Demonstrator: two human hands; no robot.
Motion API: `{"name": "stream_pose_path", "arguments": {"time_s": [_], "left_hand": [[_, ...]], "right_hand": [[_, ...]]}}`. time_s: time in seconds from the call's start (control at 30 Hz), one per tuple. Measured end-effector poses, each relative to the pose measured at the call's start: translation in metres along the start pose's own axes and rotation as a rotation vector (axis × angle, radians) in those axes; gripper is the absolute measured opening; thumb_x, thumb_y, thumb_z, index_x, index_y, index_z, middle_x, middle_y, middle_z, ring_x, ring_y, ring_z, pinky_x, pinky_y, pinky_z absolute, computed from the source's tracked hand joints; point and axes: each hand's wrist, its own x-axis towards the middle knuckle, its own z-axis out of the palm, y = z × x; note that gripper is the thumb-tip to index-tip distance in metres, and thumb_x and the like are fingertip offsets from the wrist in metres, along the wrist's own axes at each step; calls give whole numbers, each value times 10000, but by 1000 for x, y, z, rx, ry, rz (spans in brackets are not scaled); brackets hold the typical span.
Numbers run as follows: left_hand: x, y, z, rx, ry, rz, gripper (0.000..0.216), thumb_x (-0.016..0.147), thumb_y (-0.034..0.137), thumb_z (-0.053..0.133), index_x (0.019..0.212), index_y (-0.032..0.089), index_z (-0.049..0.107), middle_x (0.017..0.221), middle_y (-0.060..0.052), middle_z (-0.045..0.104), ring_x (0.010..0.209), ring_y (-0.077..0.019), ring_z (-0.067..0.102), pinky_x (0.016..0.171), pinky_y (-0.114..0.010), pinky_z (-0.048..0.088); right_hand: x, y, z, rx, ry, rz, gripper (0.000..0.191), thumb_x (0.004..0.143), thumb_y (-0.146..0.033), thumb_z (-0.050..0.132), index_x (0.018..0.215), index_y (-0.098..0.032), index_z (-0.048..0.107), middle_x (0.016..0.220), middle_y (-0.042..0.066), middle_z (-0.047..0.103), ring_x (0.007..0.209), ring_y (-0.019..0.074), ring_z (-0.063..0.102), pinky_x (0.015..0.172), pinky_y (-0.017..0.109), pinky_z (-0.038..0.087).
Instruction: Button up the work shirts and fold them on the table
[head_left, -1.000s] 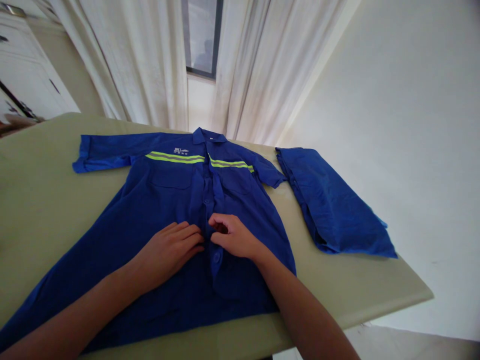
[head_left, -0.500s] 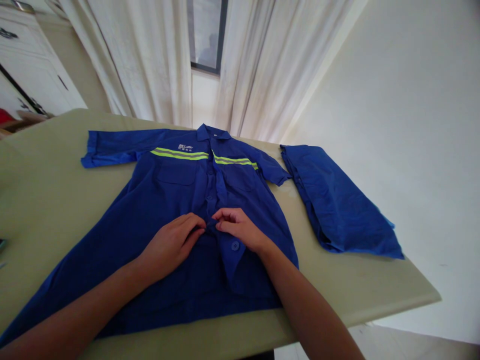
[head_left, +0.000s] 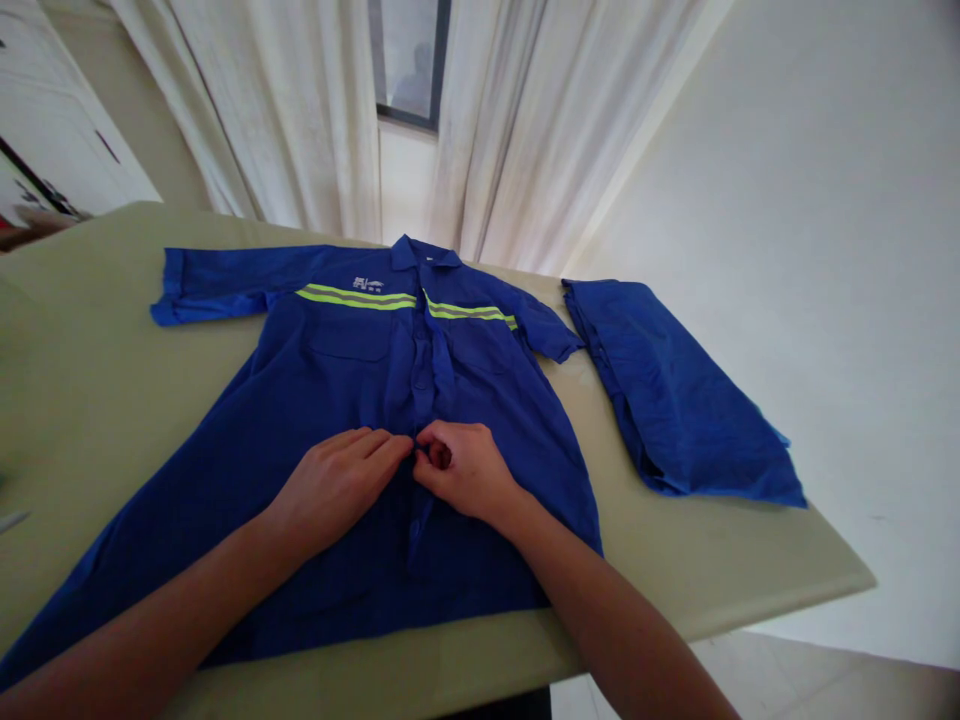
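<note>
A blue work shirt (head_left: 330, 400) with yellow-green reflective stripes lies spread face up on the pale green table (head_left: 705, 570), collar away from me. My left hand (head_left: 337, 485) rests flat on the shirt's front, its fingertips at the button placket. My right hand (head_left: 461, 470) meets it from the right, fingers curled and pinching the placket edge at a button around mid-front. Both hands touch each other at the placket. The button itself is hidden under my fingers.
A folded blue garment (head_left: 675, 400) lies on the table's right side near the edge. White curtains (head_left: 300, 110) and a window hang behind the table. A white cabinet (head_left: 52, 130) stands at the far left. The table's right corner drops off to the floor.
My right hand has closed tighter on the placket, and the loose flap with the visible button below it now lies flatter. The view has shifted slightly.
</note>
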Motion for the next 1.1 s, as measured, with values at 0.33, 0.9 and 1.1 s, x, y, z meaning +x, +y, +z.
{"name": "stream_pose_path", "arguments": {"time_s": [0.33,0.9,1.1], "left_hand": [[1,-4,8,-264,-31,-216,245,1066,300,425,1084,208,652,1002,-44,732,914,-184,708,849,-315,549],[1,-6,5,-311,-55,-277,184,1010,300,512,1062,236,676,979,-17,732,902,-182,699,834,-294,518],[0,-4,4,-254,-54,-262,183,1013,299,508,1063,241,675,977,-20,731,910,-187,691,837,-302,505]], "right_hand": [[-5,-4,13,20,80,22,73,855,-246,647,910,-204,671,611,-57,613,546,101,568,601,212,408],[-4,-2,12,-43,55,42,173,882,-247,633,1019,-209,731,667,-20,662,596,137,607,649,246,438],[-4,-8,4,-54,30,9,160,951,-284,576,923,-211,716,690,-10,662,605,129,587,627,238,400]]}}
